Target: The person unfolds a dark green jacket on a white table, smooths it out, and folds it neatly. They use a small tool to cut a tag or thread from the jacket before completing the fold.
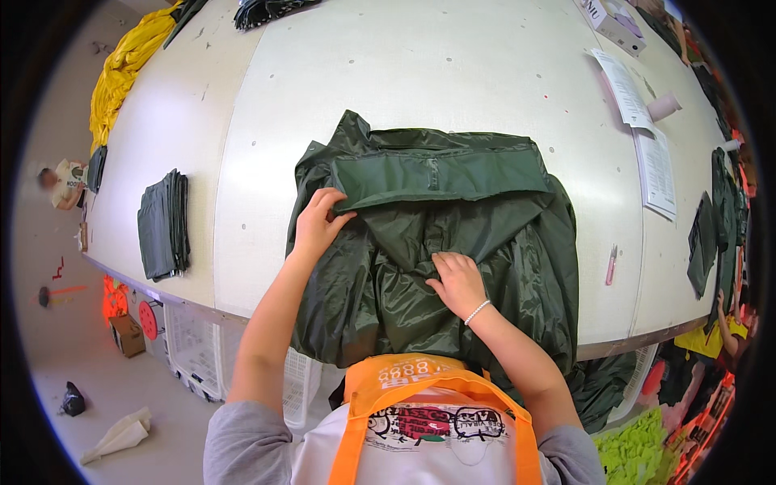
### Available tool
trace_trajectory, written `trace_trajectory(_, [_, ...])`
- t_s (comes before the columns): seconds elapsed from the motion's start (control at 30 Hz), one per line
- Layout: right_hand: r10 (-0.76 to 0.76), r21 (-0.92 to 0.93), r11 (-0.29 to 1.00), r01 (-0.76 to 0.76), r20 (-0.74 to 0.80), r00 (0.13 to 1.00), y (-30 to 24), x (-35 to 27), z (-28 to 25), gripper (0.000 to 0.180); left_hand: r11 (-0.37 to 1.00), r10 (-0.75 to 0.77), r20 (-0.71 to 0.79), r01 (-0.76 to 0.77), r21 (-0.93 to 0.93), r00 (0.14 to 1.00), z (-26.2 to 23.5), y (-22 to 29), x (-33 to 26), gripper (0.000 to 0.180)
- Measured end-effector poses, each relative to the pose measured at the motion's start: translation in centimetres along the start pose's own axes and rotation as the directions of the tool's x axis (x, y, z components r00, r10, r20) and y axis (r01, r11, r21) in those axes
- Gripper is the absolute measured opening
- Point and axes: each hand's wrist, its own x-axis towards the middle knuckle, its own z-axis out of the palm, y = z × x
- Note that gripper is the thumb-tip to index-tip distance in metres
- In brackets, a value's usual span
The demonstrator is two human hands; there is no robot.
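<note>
Pinching the green garment (396, 230) on the worktop (501, 89), the left hand's (317, 222) fingers clamp its flap (388, 178); the right hand's (459, 284) touch cloth, gripping or not, cannot tell.

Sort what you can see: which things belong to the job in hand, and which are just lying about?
In the job:
dark green cloth, left hand at its flap, right hand lower down
table under it

Lying about:
folded dark pile (untouched, perhaps related)
small pink tool
paper sheets
box
yellow cloth
</note>
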Motion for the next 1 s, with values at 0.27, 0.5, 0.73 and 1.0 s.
trace_trajectory(0.27, [-0.074,0.023,0.997,0.077,-0.113,0.991,-0.9,0.0,-5.6,0.028,0.729,0.125,0.103,-0.021,-0.684,0.987,-1.8,0.4,4.2,0.013])
trace_trajectory(0.5, [-0.338,-0.024,0.941,0.338,-0.155,0.928,-3.1,-1.7,-6.8,0.014,0.96,-0.207,-0.165,0.168,-0.223,0.964,-1.5,-3.6,4.9,0.027])
trace_trajectory(0.73, [0.051,0.18,0.982,-0.05,0.0,0.999,-2.0,-1.7,-2.3,0.028,0.872,0.282,-0.096,-0.213,0.44,0.955,2.4,4.5,1.5,0.056])
trace_trajectory(1.0, [0.318,-0.07,0.944,-0.324,-0.078,0.945,7.3,3.5,1.2,0.055,0.872,0.081,0.337,-0.23,0.431,0.938,11.4,7.2,-2.6,0.067])
